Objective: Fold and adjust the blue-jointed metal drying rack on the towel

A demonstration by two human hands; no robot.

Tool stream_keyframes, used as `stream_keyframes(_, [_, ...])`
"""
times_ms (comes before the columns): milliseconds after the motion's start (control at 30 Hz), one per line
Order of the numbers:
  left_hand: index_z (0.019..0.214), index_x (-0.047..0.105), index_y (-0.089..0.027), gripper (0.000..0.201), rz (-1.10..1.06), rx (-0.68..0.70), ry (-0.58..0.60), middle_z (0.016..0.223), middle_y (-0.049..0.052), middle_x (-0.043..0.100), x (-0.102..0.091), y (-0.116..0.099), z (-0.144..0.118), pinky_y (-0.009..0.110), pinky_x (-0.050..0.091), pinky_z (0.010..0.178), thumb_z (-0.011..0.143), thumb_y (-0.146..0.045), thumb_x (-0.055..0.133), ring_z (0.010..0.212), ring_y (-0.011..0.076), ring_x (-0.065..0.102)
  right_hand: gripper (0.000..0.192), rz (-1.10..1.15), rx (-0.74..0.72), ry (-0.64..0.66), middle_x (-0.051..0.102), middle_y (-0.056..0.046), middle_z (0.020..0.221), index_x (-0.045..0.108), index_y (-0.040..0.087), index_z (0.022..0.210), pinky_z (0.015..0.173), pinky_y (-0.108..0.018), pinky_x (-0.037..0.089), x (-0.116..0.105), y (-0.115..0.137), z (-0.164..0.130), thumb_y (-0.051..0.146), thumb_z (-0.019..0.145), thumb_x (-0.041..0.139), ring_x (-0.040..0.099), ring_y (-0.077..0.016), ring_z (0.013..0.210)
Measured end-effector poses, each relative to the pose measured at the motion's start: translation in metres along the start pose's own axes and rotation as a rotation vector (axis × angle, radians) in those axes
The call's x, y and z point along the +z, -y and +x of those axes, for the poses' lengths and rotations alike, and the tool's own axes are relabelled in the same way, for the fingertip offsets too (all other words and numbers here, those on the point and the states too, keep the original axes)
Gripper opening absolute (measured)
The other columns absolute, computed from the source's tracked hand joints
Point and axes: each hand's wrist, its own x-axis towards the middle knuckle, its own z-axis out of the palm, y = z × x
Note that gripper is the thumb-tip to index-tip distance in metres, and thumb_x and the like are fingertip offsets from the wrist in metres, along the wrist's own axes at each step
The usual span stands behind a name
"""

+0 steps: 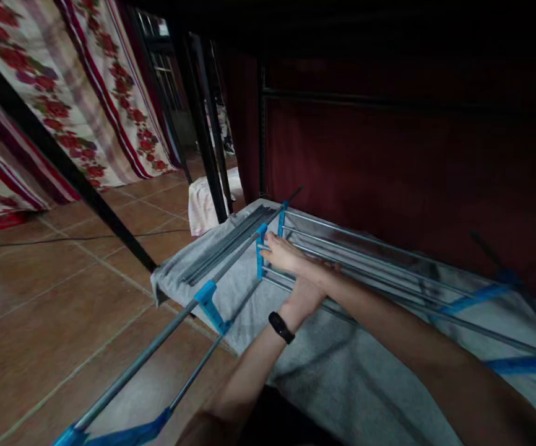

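A frame of grey metal tubes (365,238) and blue plastic connectors (260,251) lies across a grey cloth. My right hand (284,254) reaches over to the left, its fingers closed around the end of a metal tube right beside one blue connector. Below its wrist, my left hand (309,296), with a black band (281,327) on the wrist, lies among the tubes. The right forearm covers most of the left hand's fingers, so their grip is hidden. A long side tube (156,341) carries more blue connectors towards the lower left.
A bundle of loose grey tubes (228,244) rests on the cloth-covered platform (175,272). Black metal posts (205,133) and a slanted black bar (64,164) stand at the left. A dark red curtain (402,167) hangs behind. Tiled floor (77,310) shows at the left, with a thin cable.
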Motion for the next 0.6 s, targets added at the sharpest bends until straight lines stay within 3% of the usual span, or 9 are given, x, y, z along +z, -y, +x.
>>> stream_keyframes(67, [0.144, 0.051, -0.014, 0.045, 0.033, 0.027, -0.015, 0.138, 0.013, 0.061, -0.001, -0.004, -0.002, 0.044, 0.044, 0.113, 0.101, -0.020, 0.040, 0.132, 0.0260, 0.053, 0.028, -0.016, 0.025, 0.022, 0.067, -0.014, 0.127, 0.048, 0.016, 0.123, 0.083, -0.030, 0.048, 0.002, 0.001, 0.000, 0.034, 0.101, 0.045, 0.066, -0.0257, 0.116])
stream_keyframes(167, [0.150, 0.043, -0.013, 0.051, 0.074, 0.081, -0.072, 0.149, 0.015, 0.052, -0.003, -0.006, -0.018, 0.044, 0.041, 0.116, 0.098, -0.016, 0.039, 0.143, 0.0250, 0.042, 0.026, -0.041, 0.022, 0.031, 0.069, -0.013, 0.123, 0.049, 0.018, 0.121, 0.080, -0.029, 0.048, 0.006, 0.000, 0.001, 0.034, 0.103, 0.042, 0.068, -0.0246, 0.112])
stream_keyframes(300, [0.128, 0.062, -0.019, 0.045, 0.101, 0.120, -0.225, 0.124, 0.012, 0.068, -0.008, 0.001, -0.063, 0.046, 0.044, 0.111, 0.089, -0.005, 0.045, 0.129, 0.0228, 0.056, 0.026, -0.072, -0.040, 0.010, 0.072, -0.013, 0.117, 0.052, 0.017, 0.120, 0.079, -0.029, 0.048, 0.014, -0.005, 0.004, 0.034, 0.105, 0.038, 0.069, -0.0240, 0.109])
stream_keyframes(400, [0.107, 0.068, -0.023, 0.032, 0.062, -0.152, -0.436, 0.116, 0.009, 0.068, -0.020, 0.017, -0.083, 0.046, 0.044, 0.107, 0.090, -0.007, 0.046, 0.119, 0.0215, 0.059, 0.028, -0.100, -0.055, 0.017, 0.072, -0.013, 0.117, 0.053, 0.017, 0.121, 0.079, -0.028, 0.048, 0.017, -0.008, 0.006, 0.033, 0.105, 0.036, 0.070, -0.0227, 0.108])
stream_keyframes(533, [0.106, 0.062, -0.020, 0.018, -0.066, -0.667, -0.813, 0.115, 0.010, 0.064, -0.042, 0.058, -0.067, 0.041, 0.046, 0.104, 0.090, -0.019, 0.053, 0.114, 0.0219, 0.059, 0.028, -0.134, -0.071, 0.022, 0.070, -0.011, 0.123, 0.055, 0.020, 0.120, 0.081, -0.029, 0.049, 0.015, -0.011, 0.008, 0.030, 0.105, 0.036, 0.069, -0.0226, 0.110])
stream_keyframes(600, [0.115, 0.058, -0.019, 0.029, -0.140, -0.771, -0.813, 0.121, 0.012, 0.063, -0.049, 0.078, -0.050, 0.042, 0.043, 0.109, 0.086, -0.022, 0.060, 0.119, 0.0239, 0.058, 0.029, -0.149, -0.085, 0.016, 0.069, -0.011, 0.125, 0.056, 0.021, 0.121, 0.082, -0.030, 0.049, 0.014, -0.012, 0.009, 0.029, 0.105, 0.034, 0.068, -0.0228, 0.111])
